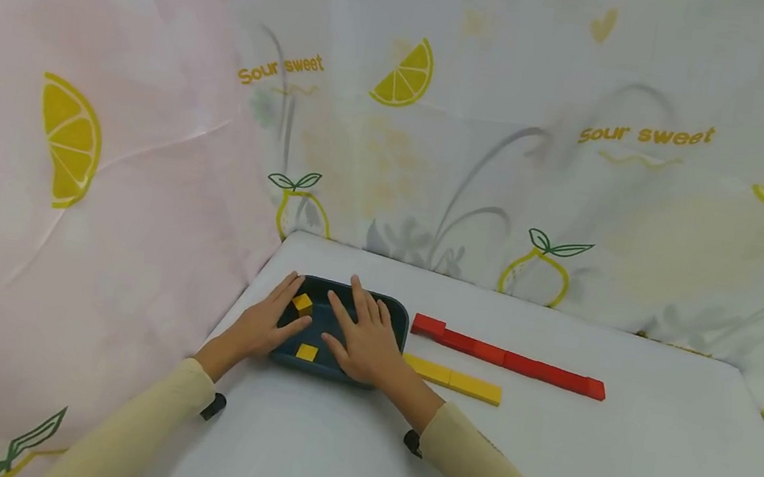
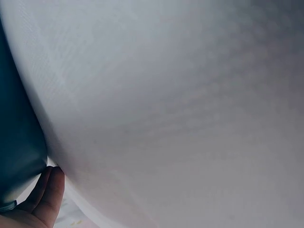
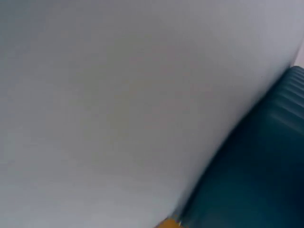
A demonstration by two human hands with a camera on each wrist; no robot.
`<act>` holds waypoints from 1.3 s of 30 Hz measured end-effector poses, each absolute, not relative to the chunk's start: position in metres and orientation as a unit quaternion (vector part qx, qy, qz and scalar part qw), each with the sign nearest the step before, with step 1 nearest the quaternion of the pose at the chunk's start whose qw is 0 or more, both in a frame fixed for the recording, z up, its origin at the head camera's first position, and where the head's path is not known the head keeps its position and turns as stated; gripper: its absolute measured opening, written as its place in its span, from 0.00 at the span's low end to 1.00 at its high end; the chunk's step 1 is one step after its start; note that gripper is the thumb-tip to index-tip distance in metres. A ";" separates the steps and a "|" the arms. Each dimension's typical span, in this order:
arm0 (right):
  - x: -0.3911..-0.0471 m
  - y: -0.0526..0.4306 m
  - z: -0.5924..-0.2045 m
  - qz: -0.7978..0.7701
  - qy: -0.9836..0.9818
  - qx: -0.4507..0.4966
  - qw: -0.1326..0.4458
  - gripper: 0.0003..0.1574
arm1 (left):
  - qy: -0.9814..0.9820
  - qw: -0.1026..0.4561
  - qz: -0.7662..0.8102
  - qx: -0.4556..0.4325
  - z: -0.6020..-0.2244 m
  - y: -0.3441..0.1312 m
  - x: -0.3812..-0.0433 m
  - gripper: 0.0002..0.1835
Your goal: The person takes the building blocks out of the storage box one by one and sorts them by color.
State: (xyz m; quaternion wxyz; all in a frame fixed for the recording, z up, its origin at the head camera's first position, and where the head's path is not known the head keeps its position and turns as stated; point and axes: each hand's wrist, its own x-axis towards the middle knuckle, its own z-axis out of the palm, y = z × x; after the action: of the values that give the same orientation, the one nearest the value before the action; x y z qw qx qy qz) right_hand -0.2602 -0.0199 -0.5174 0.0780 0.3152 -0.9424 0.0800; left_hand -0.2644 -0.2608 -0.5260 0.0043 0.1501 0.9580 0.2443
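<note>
A dark teal tray (image 1: 334,372) stands on the white table, with a yellow block (image 1: 302,305) near its left end and another yellow block (image 1: 307,353) near its front wall. My left hand (image 1: 269,324) is at the tray's left side, fingers fairly straight and thumb reaching inward over it. In the left wrist view, its fingers (image 2: 50,194) lie by the tray's outer wall. Over the right part of the tray, my right hand (image 1: 369,341) is spread with straight fingers. Whether anything lies beneath that palm is hidden.
Red blocks (image 1: 518,362) form a long row to the right of the tray. In front of them runs a shorter row of yellow blocks (image 1: 457,381), its left end by the tray. Lemon-printed cloth (image 1: 479,171) hangs behind and left of the table (image 1: 614,467).
</note>
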 end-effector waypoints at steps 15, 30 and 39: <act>-0.276 -0.052 -0.524 0.105 -0.911 0.391 0.081 0.46 | 0.954 0.016 0.256 0.153 -0.525 -0.257 -0.268 0.43; -0.291 -0.085 -0.538 0.338 -0.891 0.296 -0.070 0.36 | 0.946 -0.007 0.282 0.161 -0.537 -0.253 -0.259 0.40; -0.297 -0.085 -0.539 0.324 -0.900 0.283 -0.074 0.26 | 0.949 -0.018 0.273 0.157 -0.528 -0.257 -0.264 0.39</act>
State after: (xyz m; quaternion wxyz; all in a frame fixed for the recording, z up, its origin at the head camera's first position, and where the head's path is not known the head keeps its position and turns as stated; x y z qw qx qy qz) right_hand -0.2975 -0.0854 -0.5389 -0.0743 0.2827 -0.8998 0.3239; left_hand -0.2636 -0.2567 -0.5284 -0.0182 0.1572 0.9488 0.2733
